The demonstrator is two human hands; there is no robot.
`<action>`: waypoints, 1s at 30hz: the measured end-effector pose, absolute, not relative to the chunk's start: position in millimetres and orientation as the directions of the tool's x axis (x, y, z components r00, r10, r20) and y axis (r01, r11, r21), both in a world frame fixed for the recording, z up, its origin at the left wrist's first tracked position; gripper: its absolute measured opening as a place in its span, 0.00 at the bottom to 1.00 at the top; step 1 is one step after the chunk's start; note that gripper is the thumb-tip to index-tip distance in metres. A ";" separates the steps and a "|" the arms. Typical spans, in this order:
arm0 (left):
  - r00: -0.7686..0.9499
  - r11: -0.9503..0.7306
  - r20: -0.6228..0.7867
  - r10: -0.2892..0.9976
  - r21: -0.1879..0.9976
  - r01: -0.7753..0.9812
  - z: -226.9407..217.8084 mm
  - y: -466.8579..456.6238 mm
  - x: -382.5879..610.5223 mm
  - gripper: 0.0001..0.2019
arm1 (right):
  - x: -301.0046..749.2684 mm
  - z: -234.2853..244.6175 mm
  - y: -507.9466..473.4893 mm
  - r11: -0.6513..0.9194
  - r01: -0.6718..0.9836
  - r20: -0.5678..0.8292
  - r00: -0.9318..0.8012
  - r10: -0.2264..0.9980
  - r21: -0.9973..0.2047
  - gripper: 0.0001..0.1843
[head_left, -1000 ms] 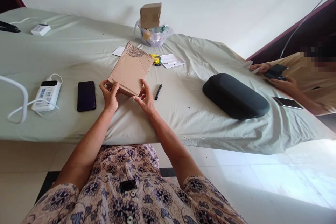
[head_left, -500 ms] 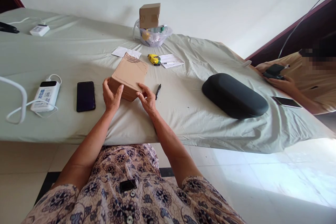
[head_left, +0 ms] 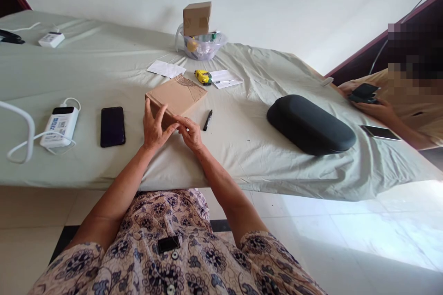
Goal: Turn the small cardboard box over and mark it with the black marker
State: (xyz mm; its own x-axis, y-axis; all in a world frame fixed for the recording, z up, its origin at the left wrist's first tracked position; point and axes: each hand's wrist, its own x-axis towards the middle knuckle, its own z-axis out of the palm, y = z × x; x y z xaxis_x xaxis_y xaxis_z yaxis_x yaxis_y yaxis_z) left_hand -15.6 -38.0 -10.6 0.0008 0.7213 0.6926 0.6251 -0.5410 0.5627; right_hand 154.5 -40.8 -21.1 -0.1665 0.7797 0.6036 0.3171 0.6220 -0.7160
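Your left hand (head_left: 155,125) stands with its fingers spread and upright, laid flat against the near side of the box (head_left: 180,93) and clamped on nothing. The flat palm appears to brace the box so that it cannot slide toward you. Your right hand (head_left: 189,132) has its fingers drawn together at the box's near corner, tips touching the left fingers; whether they pinch a flap or tape cannot be told.

The box lies flat on the sheet (head_left: 86,69), straight ahead of you and near the table's edge, creased face up. That is probably so both hands reach it with bent elbows.

A pen (head_left: 208,120) lies just right of the box, close enough to pick up. A dark phone (head_left: 112,126) lies to the left, apart from the box, and a power bank (head_left: 59,123) beyond it has a white cable looping off the edge. Both appear parked out of the working patch.

Behind the box are a tape measure (head_left: 202,77), papers (head_left: 166,68) and a bowl (head_left: 202,48) with a carton (head_left: 197,17) on top. A black case (head_left: 310,124) sits well to the right. At the far right, another person's hands (head_left: 375,109) hold a dark device.
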 end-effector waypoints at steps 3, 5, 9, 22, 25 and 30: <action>0.049 -0.570 0.697 0.715 0.542 0.617 -13.0 -37.8 -12.1 0.46 | 153.7 -25.4 -37.6 0.600 0.278 0.589 -0.130 0.798 -0.750 0.23; 0.048 -0.572 0.693 0.719 0.551 0.607 -13.2 -37.1 -12.4 0.46 | 153.1 -28.2 -35.8 0.568 0.267 0.560 -0.112 0.821 -0.778 0.23; 0.033 -0.563 0.673 0.739 0.589 0.580 -12.1 -36.7 -13.7 0.45 | 153.4 -28.2 -34.7 0.546 0.251 0.538 -0.106 0.836 -0.799 0.24; 0.025 -0.560 0.711 0.702 0.530 0.637 -13.7 -39.0 -9.3 0.27 | 182.4 -15.1 -13.9 0.377 0.280 0.444 0.237 0.864 -0.883 0.30; 0.063 -0.591 0.725 0.685 0.504 0.631 -12.5 -38.7 -10.5 0.22 | 195.0 -15.4 -7.3 0.326 0.329 0.428 0.314 0.847 -0.886 0.31; 0.064 -0.615 0.730 0.680 0.521 0.592 -7.3 -36.3 -17.7 0.15 | 214.1 -16.0 -2.1 0.249 0.367 0.400 0.428 0.810 -0.896 0.33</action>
State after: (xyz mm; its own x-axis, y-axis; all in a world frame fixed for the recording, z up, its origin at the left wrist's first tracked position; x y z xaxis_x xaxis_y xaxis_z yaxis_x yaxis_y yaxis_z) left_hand -17.7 -36.3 -7.3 0.0635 0.6802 0.7302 0.5917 -0.6149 0.5213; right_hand 214.1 -2.1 -16.0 0.4280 0.8103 0.4004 0.3668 0.2491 -0.8963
